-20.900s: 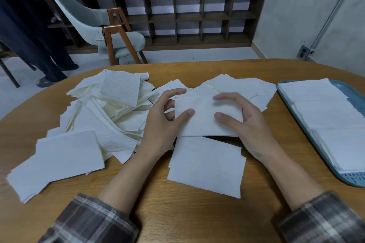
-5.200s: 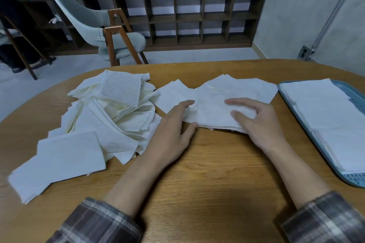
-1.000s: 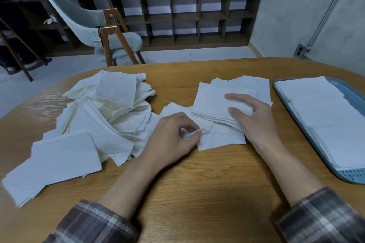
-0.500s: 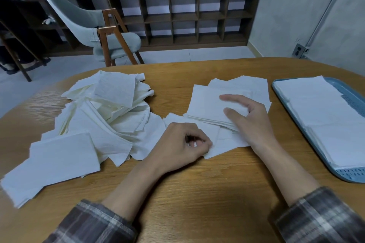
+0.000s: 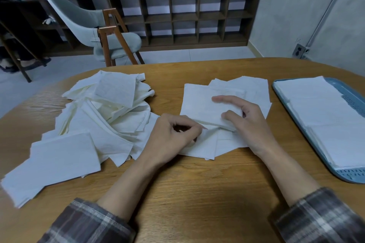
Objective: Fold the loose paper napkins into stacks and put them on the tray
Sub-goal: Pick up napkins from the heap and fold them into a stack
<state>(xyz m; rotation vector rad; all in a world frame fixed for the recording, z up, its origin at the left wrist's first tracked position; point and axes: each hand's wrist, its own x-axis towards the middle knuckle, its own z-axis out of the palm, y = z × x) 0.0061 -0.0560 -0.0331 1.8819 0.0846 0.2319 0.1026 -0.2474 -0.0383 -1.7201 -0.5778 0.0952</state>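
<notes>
Spreading across the lower frame, a rounded light-brown wooden surface (image 5: pixel 197 193) is carrying everything. A heap of loose white paper napkins (image 5: pixel 102 116) is lying at the left of the frame, sliding out toward the lower left edge. A small squared stack of white napkins (image 5: pixel 205 104) is sitting at the centre, overlapping a few flat sheets beneath it. The right hand (image 5: pixel 248 120) is resting on top of this stack with fingers loosely spread and gently bent, thumb lying on the near edge, gripping nothing. Just left of it, the left hand (image 5: pixel 173 136) is curling its fingers tightly and pinching the edge of a single flat white napkin (image 5: pixel 203 144) poking out below the stack. At the right of the frame, a rectangular blue plastic tray (image 5: pixel 351 175) is holding rows of folded white napkins (image 5: pixel 324 116). Grey plaid sleeves (image 5: pixel 88 223) are showing at the bottom. Beyond the surface, a pale green upholstered chair (image 5: pixel 94 23) is standing before a dark wooden cubby shelf (image 5: pixel 197 16).
</notes>
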